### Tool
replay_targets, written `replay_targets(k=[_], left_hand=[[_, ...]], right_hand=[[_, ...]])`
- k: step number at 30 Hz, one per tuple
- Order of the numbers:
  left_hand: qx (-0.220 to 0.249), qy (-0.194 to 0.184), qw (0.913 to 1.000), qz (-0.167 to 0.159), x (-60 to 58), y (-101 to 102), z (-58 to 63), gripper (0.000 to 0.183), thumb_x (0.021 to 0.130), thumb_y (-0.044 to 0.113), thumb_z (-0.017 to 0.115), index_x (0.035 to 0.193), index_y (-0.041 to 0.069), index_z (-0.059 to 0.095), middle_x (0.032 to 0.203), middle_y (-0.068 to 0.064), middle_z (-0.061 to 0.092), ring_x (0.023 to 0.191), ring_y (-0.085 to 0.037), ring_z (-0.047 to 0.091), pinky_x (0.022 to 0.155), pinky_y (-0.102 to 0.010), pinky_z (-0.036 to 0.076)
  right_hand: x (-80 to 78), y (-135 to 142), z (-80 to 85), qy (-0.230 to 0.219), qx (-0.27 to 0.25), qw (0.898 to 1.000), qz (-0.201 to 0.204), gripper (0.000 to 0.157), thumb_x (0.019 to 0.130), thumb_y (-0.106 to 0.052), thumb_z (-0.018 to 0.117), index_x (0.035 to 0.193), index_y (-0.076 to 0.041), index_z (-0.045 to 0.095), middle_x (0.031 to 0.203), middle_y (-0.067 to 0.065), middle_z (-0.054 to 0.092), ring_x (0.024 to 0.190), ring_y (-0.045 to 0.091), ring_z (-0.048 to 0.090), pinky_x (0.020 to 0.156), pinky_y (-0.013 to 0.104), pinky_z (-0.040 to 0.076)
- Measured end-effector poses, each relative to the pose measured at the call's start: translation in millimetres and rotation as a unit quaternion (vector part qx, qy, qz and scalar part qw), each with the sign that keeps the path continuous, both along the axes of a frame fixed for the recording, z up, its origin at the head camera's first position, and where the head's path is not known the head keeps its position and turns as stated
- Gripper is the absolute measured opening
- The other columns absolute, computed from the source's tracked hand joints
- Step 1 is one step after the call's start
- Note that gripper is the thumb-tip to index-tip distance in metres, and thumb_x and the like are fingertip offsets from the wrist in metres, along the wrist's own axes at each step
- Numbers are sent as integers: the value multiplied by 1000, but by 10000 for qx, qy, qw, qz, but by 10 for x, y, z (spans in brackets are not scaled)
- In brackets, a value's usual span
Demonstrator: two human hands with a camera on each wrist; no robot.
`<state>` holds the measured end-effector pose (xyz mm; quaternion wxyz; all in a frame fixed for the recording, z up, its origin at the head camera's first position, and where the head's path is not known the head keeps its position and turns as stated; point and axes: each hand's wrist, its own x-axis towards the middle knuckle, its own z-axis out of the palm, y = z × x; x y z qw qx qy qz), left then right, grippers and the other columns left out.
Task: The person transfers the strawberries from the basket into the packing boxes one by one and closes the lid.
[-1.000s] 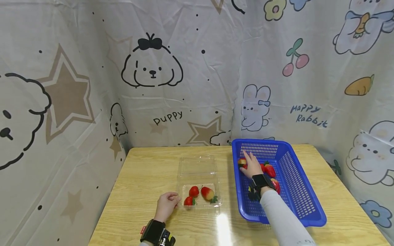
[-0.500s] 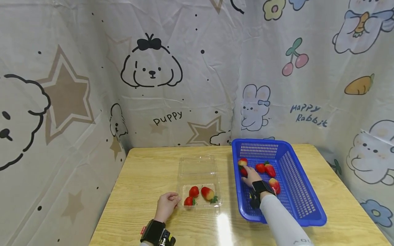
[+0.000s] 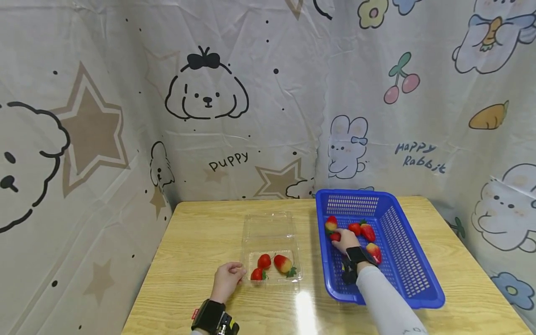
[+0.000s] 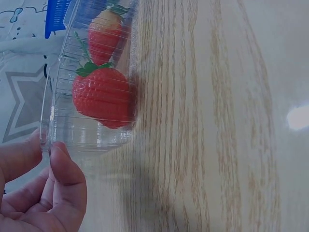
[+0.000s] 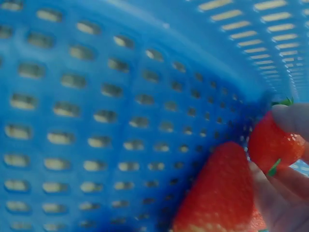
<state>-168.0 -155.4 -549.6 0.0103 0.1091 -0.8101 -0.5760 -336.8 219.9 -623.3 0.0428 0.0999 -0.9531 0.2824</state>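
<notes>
My left hand (image 3: 226, 281) pinches the rim of a clear plastic clamshell box (image 4: 96, 137) between thumb and fingertips, at its near left corner. Three strawberries lie in the box, among them a round red one (image 3: 264, 261) and a red-and-yellow one (image 3: 282, 264). Inside the blue plastic basket (image 3: 418, 260), my right hand (image 3: 346, 242) grips a red strawberry (image 5: 270, 142) with the thumb on one side and fingers on the other. A larger strawberry (image 5: 219, 191) lies close beside those fingers in the right wrist view. The fingers partly hide the gripped strawberry.
More strawberries lie in the basket: a red-and-yellow one (image 3: 331, 224) by its left wall, a red pair (image 3: 366, 232) in the middle, and another (image 3: 374, 252) by my right wrist. The box's lid (image 3: 269, 224) is folded back on the wooden table (image 3: 201, 232).
My right hand has lowered and drawn slightly nearer, its spread fingers now curled around a strawberry by the basket's left side. The red-and-yellow strawberry there has turned. My left hand stays put.
</notes>
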Motion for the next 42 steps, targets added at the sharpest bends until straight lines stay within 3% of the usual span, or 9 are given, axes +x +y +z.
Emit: replay_targets(k=[2,4,14,18,23,26,30,34,42], left_hand=[[-18,-37,10000,6,-2,4,0,24,83,1,63,101,-15,59,71,-7,59,64,-23,61,58,-35,53],[-28,-68,10000,14,-3,8,-2,24,83,1,63,101,-14,60,72,-7,59,64,-22,61,58,-35,53],[13,-45,10000,17,-12,9,3,23,83,0,63,101,-14,59,73,-7,60,66,-22,61,58,-33,53],[-4,-4,10000,1,-9,10,3,24,83,0,63,101,-15,59,73,-8,60,66,-22,61,58,-34,53],[-40,1,10000,30,-10,9,-10,23,83,0,63,100,-14,60,72,-8,59,65,-22,62,58,-33,54],[-40,8,10000,26,-15,7,-16,23,83,0,63,100,-14,60,72,-8,60,66,-23,61,58,-33,54],[-29,-6,10000,33,-22,4,-10,23,83,0,63,101,-14,59,73,-8,59,65,-22,61,58,-34,53],[-19,-42,10000,58,-31,-1,-5,23,83,0,63,101,-13,60,72,-7,58,65,-20,59,58,-33,53],[-13,-29,10000,11,-18,1,-14,23,83,0,63,100,-14,60,72,-7,58,66,-22,60,58,-33,53]], right_hand=[[270,-126,513,-339,-4,9994,-3,41,72,-12,69,106,8,61,93,24,63,77,34,59,69,45,49],[373,-162,731,-488,129,9987,-21,40,72,-11,67,105,11,60,91,24,63,77,32,59,69,43,49],[372,-193,1364,-1311,373,9903,281,35,75,-8,64,103,12,60,92,22,63,76,27,57,71,42,50],[366,-270,1667,-1205,505,9908,358,36,78,-11,64,106,11,60,97,22,63,80,26,58,77,44,49],[421,-431,2017,-1069,346,9930,374,36,82,-10,62,112,9,58,92,18,61,72,23,53,65,35,47],[480,-546,2170,-682,204,9963,486,38,83,-11,62,115,8,56,97,20,60,73,24,54,64,33,48],[556,-742,2267,77,-121,9967,796,41,83,-11,63,119,6,55,107,23,59,84,28,57,71,38,51],[606,-978,2242,746,-591,9883,1191,40,82,-9,65,119,4,56,110,22,58,93,29,58,77,39,52],[711,-1404,1930,1688,-1002,9608,1957,38,78,-4,70,115,0,59,107,15,59,94,25,59,79,36,51]])
